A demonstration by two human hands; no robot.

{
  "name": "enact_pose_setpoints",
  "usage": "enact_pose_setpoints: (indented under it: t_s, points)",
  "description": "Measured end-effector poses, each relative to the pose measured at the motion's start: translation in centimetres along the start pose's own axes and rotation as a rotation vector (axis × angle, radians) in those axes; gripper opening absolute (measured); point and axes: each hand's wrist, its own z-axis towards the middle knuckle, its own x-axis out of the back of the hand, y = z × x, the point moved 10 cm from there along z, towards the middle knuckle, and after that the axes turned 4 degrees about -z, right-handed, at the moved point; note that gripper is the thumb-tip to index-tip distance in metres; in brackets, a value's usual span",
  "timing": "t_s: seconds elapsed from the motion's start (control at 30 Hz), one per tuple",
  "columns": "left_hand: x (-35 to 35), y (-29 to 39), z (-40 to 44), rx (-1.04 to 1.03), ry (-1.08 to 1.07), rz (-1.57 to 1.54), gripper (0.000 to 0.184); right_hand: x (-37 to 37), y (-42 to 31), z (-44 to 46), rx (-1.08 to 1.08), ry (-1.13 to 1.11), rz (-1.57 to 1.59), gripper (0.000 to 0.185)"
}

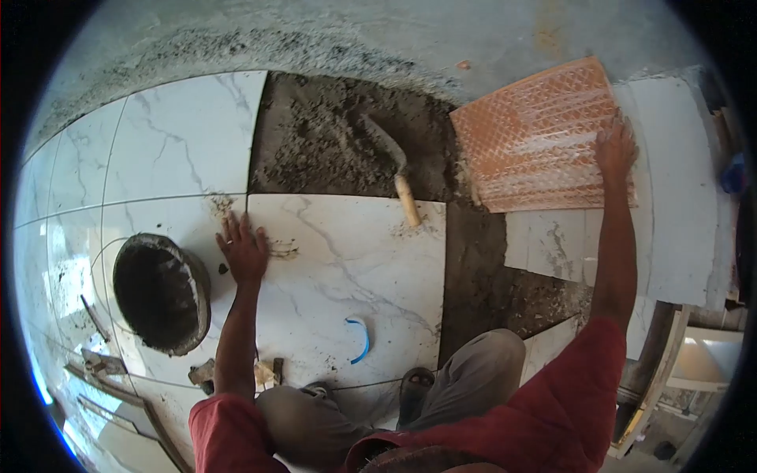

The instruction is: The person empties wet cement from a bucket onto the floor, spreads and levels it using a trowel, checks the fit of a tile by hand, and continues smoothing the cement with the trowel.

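My left hand [244,247] lies flat with fingers spread on a white marbled floor tile [347,260], close to its left seam. My right hand [616,148] rests on the right edge of a tile turned underside up [536,138], its orange ribbed back streaked white. Those fingers look stretched out over the edge; any grip underneath is hidden. Between the hands, a trowel [407,197] lies with its blade in the grey mortar bed [331,134] and its wooden handle over the laid tile. A blue curved strip [359,340] lies on that tile.
A black mortar bucket [162,296] stands left of my left arm. Laid tiles [185,138] continue left along the rough wall base [315,51]. White tile pieces [552,240] lie below the orange-backed tile. Wooden frames [654,378] stand lower right, with boards [118,402] lower left.
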Motion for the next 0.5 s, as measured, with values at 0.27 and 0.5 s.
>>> enact_pose_setpoints:
  t_s: [0.27,0.5]
  points:
    - [0.4,0.1,0.1,-0.004,0.029,0.007,0.051,0.7,-24.4,-15.9,0.284,-0.571,0.847,0.045]
    - [0.6,0.0,0.3,0.005,0.017,-0.032,0.050,-8.5,-38.0,-31.4,0.257,-0.992,0.618,0.060]
